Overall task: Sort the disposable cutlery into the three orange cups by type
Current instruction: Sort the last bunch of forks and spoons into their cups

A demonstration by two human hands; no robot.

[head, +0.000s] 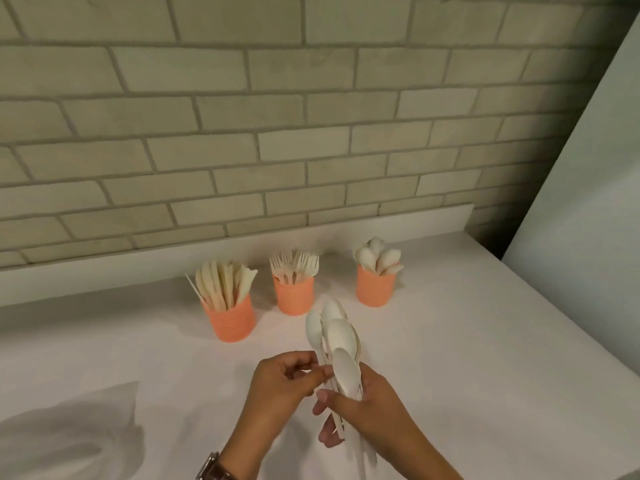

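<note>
Brick wall [277,116] at back, white counter [485,341] below it, pale panel [571,202] leaning in at right. Grey blur [69,434] low left, cannot tell what.

Right hand [374,407] wraps the bundle [341,341] of white spoons at the handles, thumb across the front, fingers curled behind. Left hand [280,379] pinches the same bundle at the necks, thumb and fingertips closed on it. Judgement: two-hand hold is to square up loose handles so the lot drops in as one.

Three orange cups stand in a row near the wall, apart from each other: knife cup [230,322] left and nearest, fork cup [293,295] middle, spoon cup [375,289] right. Each holds its type upright, handles down, so the heads show which is which. Spoon cup looks part filled, so there seems to be room.

Bundle is in the air over the counter, in front of the fork cup, short of the spoon cup. Long axis runs near to far, tipped up. Bowls point up and away toward the cups, fanned a little; handles point down toward the person. Judgement: needs a flip to go in handles first like the rest.

Watch [213,467] on left wrist.
</note>
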